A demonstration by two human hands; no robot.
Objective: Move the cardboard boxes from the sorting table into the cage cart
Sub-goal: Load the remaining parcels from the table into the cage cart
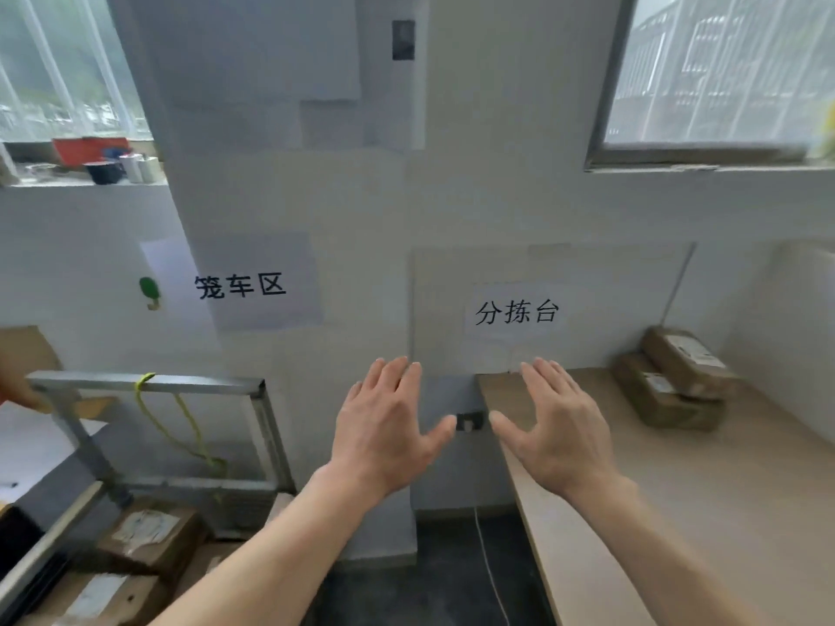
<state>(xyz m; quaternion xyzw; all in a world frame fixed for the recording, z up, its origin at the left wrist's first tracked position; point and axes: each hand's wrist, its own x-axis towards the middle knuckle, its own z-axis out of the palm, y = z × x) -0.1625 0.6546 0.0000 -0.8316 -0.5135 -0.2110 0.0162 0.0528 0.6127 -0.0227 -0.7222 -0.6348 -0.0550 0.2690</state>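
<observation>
Two brown cardboard boxes lie stacked at the far right corner of the light wooden sorting table (705, 490): the upper box (687, 359) sits askew on the lower box (664, 397). Down at the left stands the metal cage cart (149, 382), and inside it lie a labelled box (149, 535) and another box (108, 598). My left hand (384, 426) and my right hand (555, 431) are held out side by side, palms down, fingers spread, holding nothing. Both hover between cart and table, well short of the stacked boxes.
A wall with two paper signs faces me, one above the cart, one above the table. A yellow-green cord (180, 422) hangs from the cart frame. A white cable (490, 567) runs down the dark floor beside the table. A window sill at upper left holds cups.
</observation>
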